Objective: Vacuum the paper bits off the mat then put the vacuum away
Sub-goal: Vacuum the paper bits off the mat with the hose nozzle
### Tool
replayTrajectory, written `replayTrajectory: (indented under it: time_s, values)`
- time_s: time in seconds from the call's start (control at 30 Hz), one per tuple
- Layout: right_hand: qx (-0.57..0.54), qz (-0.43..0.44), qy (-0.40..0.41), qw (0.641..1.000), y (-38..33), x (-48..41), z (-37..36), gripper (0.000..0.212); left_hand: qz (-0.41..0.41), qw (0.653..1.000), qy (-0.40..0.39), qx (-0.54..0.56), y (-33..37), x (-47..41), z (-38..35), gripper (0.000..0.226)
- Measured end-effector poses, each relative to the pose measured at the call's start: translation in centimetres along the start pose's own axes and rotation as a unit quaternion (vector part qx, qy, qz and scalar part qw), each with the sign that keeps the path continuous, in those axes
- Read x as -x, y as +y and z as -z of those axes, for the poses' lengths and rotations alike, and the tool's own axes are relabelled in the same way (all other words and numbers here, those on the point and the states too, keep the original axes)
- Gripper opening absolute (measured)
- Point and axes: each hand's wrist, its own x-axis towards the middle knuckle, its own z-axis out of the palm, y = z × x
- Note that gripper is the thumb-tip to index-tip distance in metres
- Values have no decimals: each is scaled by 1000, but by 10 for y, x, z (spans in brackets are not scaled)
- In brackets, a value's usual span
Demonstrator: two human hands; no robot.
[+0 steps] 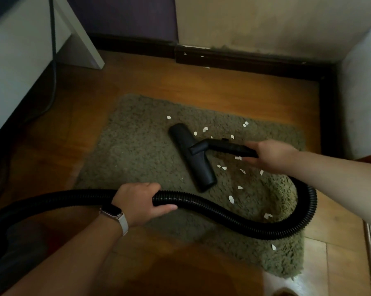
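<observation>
1. The job looks barely begun: white paper bits (231, 199) lie scattered over the right half of the mat (137, 146), from its far side down to the near right edge, with one or two on the floor (201, 86) by the far skirting.
2. The nozzle (192, 155) sits flat on the middle of the mat, with bits on both sides of it and just beside its near end.
3. My right hand (272, 155) is clenched around the wand handle (231, 147) behind the nozzle.
4. My left hand (140, 201) grips the hose (223, 214) near the mat's front edge.
5. Still to do, I judge: sweep the whole right half, pick up the strays, then put the vacuum away.
6. The hose loops across the near right part of the mat and lies over some of the area with bits, so it stands in the way there.
7. The vacuum body (7, 248) sits dark at my lower left; white furniture (20, 50) with a cable (53, 60) hanging by it stands to the left, well apart from the mat.
</observation>
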Motion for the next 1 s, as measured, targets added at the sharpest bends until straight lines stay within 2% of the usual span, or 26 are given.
replayTrajectory:
  time_s: [0.2,0.3,0.43,0.67,0.8,1.0]
  values:
    - [-6,-20,12,1000,11,6,-7,42,-12,1000,-7,8,-3,0,-4,82]
    - [9,-16,22,1000,8,5,-9,44,-12,1000,3,15,-3,-1,-4,90]
    - [31,-8,14,999,-15,1,-11,46,-11,1000,8,11,-3,-1,-3,98]
    - [53,44,3,998,-53,-15,-14,48,-17,1000,-13,2,-2,6,-7,92]
    - [48,45,9,998,-44,-18,-14,44,-14,1000,-2,8,-2,7,-9,90]
    - [19,1,14,1000,-10,-12,-14,41,-13,999,-14,29,-5,2,-7,92]
